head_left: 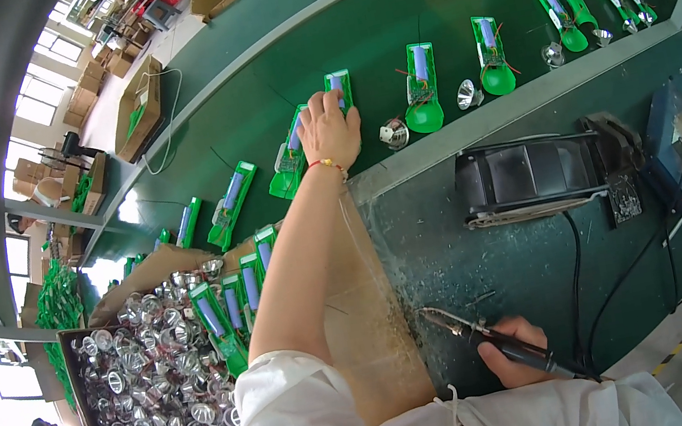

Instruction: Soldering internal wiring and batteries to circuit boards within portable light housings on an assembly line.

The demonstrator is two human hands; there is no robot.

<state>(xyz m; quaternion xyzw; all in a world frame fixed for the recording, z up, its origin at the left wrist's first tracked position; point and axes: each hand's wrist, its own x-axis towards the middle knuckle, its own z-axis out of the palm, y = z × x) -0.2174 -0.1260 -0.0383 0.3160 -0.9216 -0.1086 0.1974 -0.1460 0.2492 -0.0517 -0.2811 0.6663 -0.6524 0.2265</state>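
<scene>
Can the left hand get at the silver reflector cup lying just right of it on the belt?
Probably yes. The left hand rests on a green assembly, and the reflector cup lies close beside it on the belt, with nothing between them.
</scene>
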